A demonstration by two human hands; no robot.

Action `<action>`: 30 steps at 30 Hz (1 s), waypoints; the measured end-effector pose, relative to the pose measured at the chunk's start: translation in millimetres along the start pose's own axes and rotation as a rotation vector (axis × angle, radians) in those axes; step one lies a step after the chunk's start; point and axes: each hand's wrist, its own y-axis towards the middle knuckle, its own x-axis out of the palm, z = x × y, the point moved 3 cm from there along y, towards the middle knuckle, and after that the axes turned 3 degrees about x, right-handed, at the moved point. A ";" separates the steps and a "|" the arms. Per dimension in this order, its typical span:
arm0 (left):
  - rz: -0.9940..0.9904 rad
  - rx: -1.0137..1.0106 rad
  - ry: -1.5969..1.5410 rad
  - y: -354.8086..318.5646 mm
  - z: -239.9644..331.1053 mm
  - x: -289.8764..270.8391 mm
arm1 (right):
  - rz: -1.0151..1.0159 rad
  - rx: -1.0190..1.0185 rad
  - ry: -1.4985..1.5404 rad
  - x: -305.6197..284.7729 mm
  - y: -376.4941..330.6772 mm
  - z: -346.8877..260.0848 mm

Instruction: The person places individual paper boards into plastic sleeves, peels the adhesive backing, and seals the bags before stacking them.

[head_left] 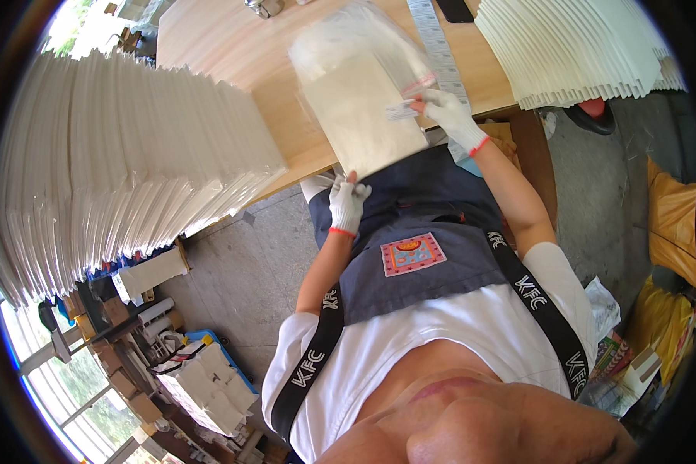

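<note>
A flat cream rectangular piece (pixel 367 116), like a board or a pack of paper, lies at the table's front edge with its near end sticking out over my lap. My left hand (pixel 349 204), in a white glove with bare fingertips, pinches its near left corner. My right hand (pixel 450 116), gloved the same way, holds a small whitish label (pixel 400 110) between thumb and fingers above the piece's right side. Clear plastic bags (pixel 356 39) lie under and beyond the cream piece. A long strip of printed labels (pixel 439 50) runs up the table beside my right hand.
Tall stacks of white, plastic-wrapped flat packs stand at the left (pixel 124 155) and the far right (pixel 568 46) of the wooden table (pixel 224 42). A metal container (pixel 264 7) and a dark flat object (pixel 455 9) sit at the back. Yellow sacks (pixel 669 224) lie on the right.
</note>
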 end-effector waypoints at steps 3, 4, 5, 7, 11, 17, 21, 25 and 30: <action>-0.107 -0.084 0.200 -20.9 5.9 -24.0 | -0.127 0.105 -0.016 32.7 52.0 6.5; -0.157 -0.108 0.250 -26.0 6.7 -27.3 | -0.097 0.100 -0.034 40.7 68.0 8.6; -0.165 -0.122 0.256 -29.8 4.6 -29.3 | -0.069 0.093 -0.050 49.8 82.3 8.4; -0.152 -0.130 0.228 -33.9 -3.0 -36.6 | -0.017 0.058 -0.135 60.6 92.6 8.6; -0.178 -0.171 0.212 -33.0 -9.4 -43.9 | 0.179 -0.077 -0.619 75.5 93.3 0.3; -0.246 -0.100 0.233 -47.2 26.3 -13.4 | 0.479 -0.226 -0.487 50.9 81.2 3.4; -0.353 -0.001 0.297 -63.8 62.3 20.4 | 0.194 -0.004 -0.699 9.0 3.6 -26.7; -0.381 0.228 0.479 -74.3 83.5 59.0 | -0.159 0.292 -0.291 20.4 -72.5 -1.3; -0.610 0.602 1.093 -135.9 168.0 113.8 | 0.067 0.024 0.918 31.4 -66.9 17.2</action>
